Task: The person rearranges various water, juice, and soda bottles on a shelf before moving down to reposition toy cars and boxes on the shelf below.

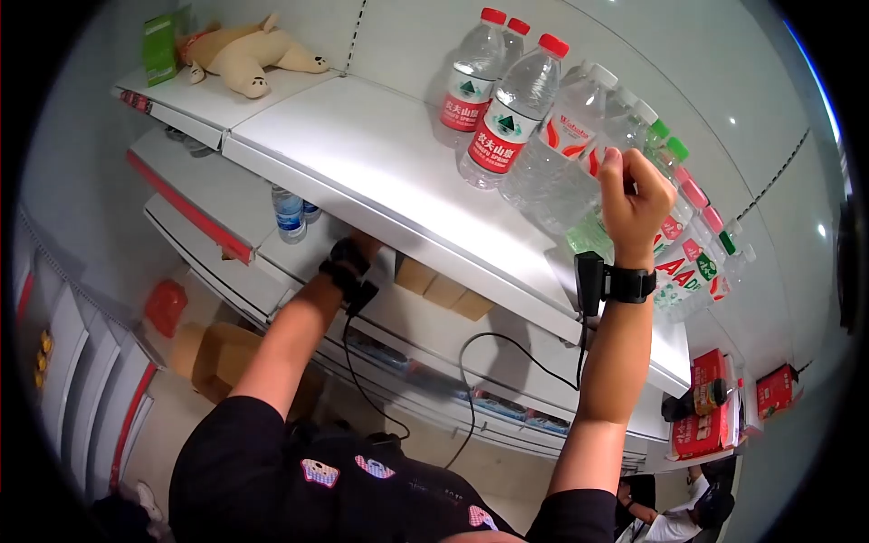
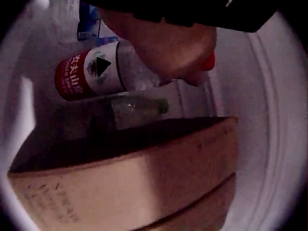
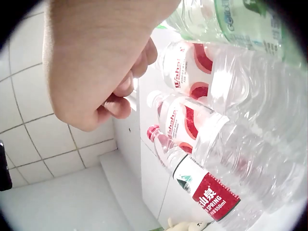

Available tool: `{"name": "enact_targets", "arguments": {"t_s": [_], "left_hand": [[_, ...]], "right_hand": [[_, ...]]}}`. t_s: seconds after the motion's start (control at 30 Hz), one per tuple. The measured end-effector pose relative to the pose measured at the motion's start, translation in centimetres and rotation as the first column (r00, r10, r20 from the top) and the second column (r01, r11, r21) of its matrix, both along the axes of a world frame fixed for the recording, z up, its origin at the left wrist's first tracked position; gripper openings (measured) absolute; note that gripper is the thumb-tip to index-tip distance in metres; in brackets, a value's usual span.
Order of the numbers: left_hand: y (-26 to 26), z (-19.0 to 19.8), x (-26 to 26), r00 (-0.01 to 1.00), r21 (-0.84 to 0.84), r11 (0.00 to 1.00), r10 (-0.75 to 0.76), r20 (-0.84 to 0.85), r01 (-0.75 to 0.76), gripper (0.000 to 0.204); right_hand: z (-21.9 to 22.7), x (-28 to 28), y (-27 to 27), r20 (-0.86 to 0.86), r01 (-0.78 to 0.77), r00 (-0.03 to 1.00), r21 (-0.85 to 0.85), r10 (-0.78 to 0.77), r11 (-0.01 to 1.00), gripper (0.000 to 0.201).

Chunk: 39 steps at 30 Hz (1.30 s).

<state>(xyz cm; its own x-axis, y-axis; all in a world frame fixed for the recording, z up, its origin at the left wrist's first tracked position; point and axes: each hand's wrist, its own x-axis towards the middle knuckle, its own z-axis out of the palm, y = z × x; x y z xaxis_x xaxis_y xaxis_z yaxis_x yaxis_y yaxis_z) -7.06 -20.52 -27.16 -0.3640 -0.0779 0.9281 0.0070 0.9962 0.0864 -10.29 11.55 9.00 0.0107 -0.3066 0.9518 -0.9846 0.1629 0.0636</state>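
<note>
While the left hand point(image 2: 168, 48) grips a red-capped bottle point(image 2: 96, 72), the right hand point(image 1: 638, 199) is closed

As we look under the upper shelf point(image 1: 326, 131), we find the red-capped bottle on the shelf level below, with a red and white label. The left hand's fingers are curled about its upper part, near the cap; we cannot tell if the bottle stands upright. Just beside it is a green-capped bottle point(image 2: 139, 108), and then a cardboard box point(image 2: 120, 178). In the head view, we see small blue-labelled bottles point(image 1: 290, 215) on that lower level too.

The right hand is raised in front of the row of clear bottles point(image 1: 566, 136) on the upper shelf, its fingers curled and holding nothing. Well apart from these, we notice a plush toy point(image 1: 253, 59) beside a green box point(image 1: 159, 50).
</note>
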Motion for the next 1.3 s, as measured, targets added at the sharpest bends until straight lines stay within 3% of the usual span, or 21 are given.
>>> {"name": "enact_targets", "arguments": {"t_s": [0.07,0.1,0.13,0.2,0.27,0.33,0.4,0.47,0.53,0.6,0.67,0.73,0.77,0.87,0.93,1.07,1.17,1.3], "left_hand": [[1.5,1.1,3.0,0.998,-0.053,0.999,-0.010,-0.054,0.007,0.027],[3.6,2.9,6.0,0.983,0.170,0.971,-0.153,-0.100,0.168,0.030],[5.4,4.6,9.1,0.945,0.375,0.868,-0.277,-0.175,0.324,0.034],[7.2,7.1,14.5,0.928,0.252,0.894,-0.369,-0.048,0.369,0.042],[8.4,5.7,17.4,0.863,0.079,0.868,-0.471,-0.180,0.490,0.042],[9.6,10.6,20.5,0.714,-0.006,0.725,-0.680,-0.168,0.689,0.042],[10.7,15.2,24.5,0.597,0.156,0.577,-0.788,-0.153,0.802,0.040],[10.5,19.1,26.4,0.393,0.277,0.305,-0.847,-0.358,0.911,0.034],[9.3,24.0,26.9,0.247,0.307,0.096,-0.830,-0.501,0.947,0.036],[9.5,30.0,27.7,0.348,0.470,0.009,-0.684,-0.641,0.883,0.033],[8.1,34.9,25.7,0.363,0.463,0.048,-0.694,-0.622,0.885,0.026],[6.9,39.2,22.5,0.630,0.540,0.342,-0.551,-0.548,0.769,0.024],[5.5,40.7,20.0,0.610,0.497,0.373,-0.613,-0.502,0.784,0.022],[2.5,42.3,12.2,0.648,0.444,0.493,-0.686,-0.331,0.748,0.010],[1.1,41.7,7.9,0.771,0.505,0.616,-0.612,-0.176,0.604,0.029],[-0.4,39.4,1.1,0.666,0.394,0.565,-0.720,-0.194,0.725,0.024],[0.6,38.6,-0.3,0.662,0.406,0.563,-0.733,-0.158,0.720,0.026],[1.4,38.2,-1.4,0.771,0.473,0.630,-0.608,-0.192,0.615,0.032]], "right_hand": [[0.0,-0.2,0.1,0.016,0.016,1.000,0.001,-0.016,1.000,0.033],[0.0,-0.2,0.0,0.026,-0.007,1.000,-0.012,0.007,1.000,0.034],[0.0,-0.2,0.0,0.029,-0.007,1.000,-0.009,0.007,1.000,0.034],[0.0,-0.3,0.0,0.033,-0.009,0.999,-0.020,0.010,1.000,0.034],[-0.1,-0.2,0.1,0.035,0.006,0.999,-0.005,-0.006,1.000,0.034],[-0.1,-0.2,-0.1,0.028,0.013,1.000,-0.001,-0.013,1.000,0.034],[-0.2,-0.1,-0.2,0.031,0.022,0.999,0.010,-0.022,1.000,0.034],[-0.1,0.0,-0.3,0.030,0.016,0.999,0.009,-0.016,1.000,0.035],[-0.1,0.1,-0.3,0.032,0.018,0.999,0.004,-0.018,1.000,0.035],[-0.2,0.1,-0.3,0.035,0.017,0.999,0.005,-0.017,1.000,0.035],[-0.4,0.0,-0.3,0.041,0.015,0.999,0.001,-0.015,1.000,0.035],[-0.1,-0.4,-0.4,0.029,0.013,0.999,-0.009,-0.013,1.000,0.035],[0.0,-0.5,-0.3,0.035,0.002,0.999,-0.008,-0.002,1.000,0.035],[0.0,-0.3,0.1,0.032,0.017,0.999,0.011,-0.018,1.000,0.035],[-0.1,-0.6,0.0,0.043,0.022,0.999,-0.008,-0.021,1.000,0.034],[0.2,-0.4,0.3,0.022,0.057,0.998,0.023,-0.057,0.998,0.033],[0.3,-0.6,0.3,0.046,0.012,0.999,0.004,-0.012,1.000,0.033],[0.3,-0.8,0.4,0.040,0.031,0.999,-0.003,-0.031,1.000,0.033]]}}
